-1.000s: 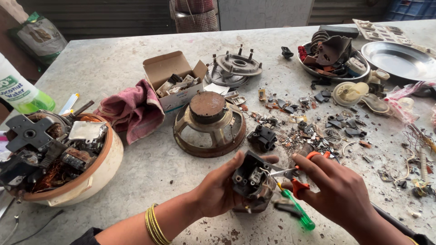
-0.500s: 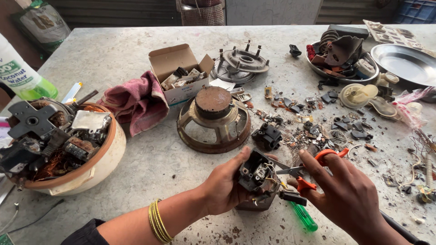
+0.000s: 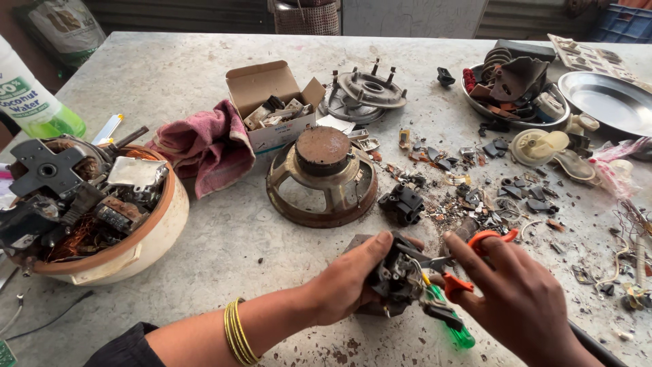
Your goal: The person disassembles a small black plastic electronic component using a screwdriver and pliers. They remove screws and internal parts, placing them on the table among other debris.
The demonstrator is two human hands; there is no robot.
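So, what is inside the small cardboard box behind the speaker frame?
The open cardboard box holds a loose heap of small grey and dark scrap parts. Its front wall covers the lower layer, and a pink cloth leans on its left side.

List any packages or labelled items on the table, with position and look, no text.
Carton: open brown cardboard box, white front, table centre, holds small parts.
Bottle: far left edge, white label over green base.
Sack: top left, beyond the table, clear plastic with green print.
Printed sheet: top right, flat, pale.
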